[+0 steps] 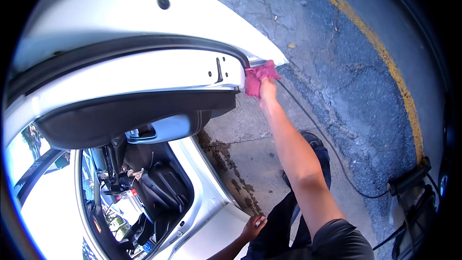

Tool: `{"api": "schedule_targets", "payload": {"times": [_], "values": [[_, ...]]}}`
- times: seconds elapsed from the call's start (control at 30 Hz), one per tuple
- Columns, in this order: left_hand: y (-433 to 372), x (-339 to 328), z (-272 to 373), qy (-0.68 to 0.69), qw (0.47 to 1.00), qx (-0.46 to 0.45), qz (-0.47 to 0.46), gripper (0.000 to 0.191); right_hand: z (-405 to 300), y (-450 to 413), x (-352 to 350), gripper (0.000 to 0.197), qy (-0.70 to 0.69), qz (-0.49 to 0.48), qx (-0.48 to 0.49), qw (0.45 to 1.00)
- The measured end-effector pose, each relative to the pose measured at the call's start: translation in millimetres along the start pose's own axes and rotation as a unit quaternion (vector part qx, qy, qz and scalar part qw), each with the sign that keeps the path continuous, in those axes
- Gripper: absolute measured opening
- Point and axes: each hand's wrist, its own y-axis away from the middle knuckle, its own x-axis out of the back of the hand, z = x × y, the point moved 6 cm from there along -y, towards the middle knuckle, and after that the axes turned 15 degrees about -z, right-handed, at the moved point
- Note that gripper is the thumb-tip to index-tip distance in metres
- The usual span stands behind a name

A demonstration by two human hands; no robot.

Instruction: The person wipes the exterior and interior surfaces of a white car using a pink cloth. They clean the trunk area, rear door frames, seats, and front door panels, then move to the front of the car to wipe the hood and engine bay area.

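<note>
A crumpled pink-red cloth is held in my right hand, at the outer edge of an open white car door, beside the black rubber seal. Lower down, my left hand hangs beside the white car body, its fingers loosely curled; whether they touch anything cannot be told. The door's latch opening shows on its end face, and the dark inner trim lies below.
A dark cable crosses the pavement to black equipment at the right. My shoe stands on concrete near wet marks. A yellow line curves along the ground. Black seats show inside the car.
</note>
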Motion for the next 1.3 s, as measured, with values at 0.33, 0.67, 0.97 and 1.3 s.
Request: {"api": "schedule_targets", "payload": {"times": [0.33,0.67,0.97,1.3], "values": [[36.0,43.9,9.1,0.007,0.999,-0.001,-0.032,0.036,-206.2,188.5,-215.3,0.032,0.452,-0.296,0.411,0.734],[36.0,66.5,34.9,-0.005,0.999,0.044,0.018,0.034,-149.6,26.4,-105.0,0.043,0.54,-0.173,0.344,0.748],[37.3,50.0,53.8,0.051,0.992,0.111,-0.044,0.035,-50.3,-28.9,30.2,0.04,0.254,-0.146,0.054,0.955],[68.4,66.1,19.3,0.049,0.997,0.026,-0.051,0.038,-164.8,225.1,-206.1,0.043,0.189,-0.395,0.299,0.848]]}}
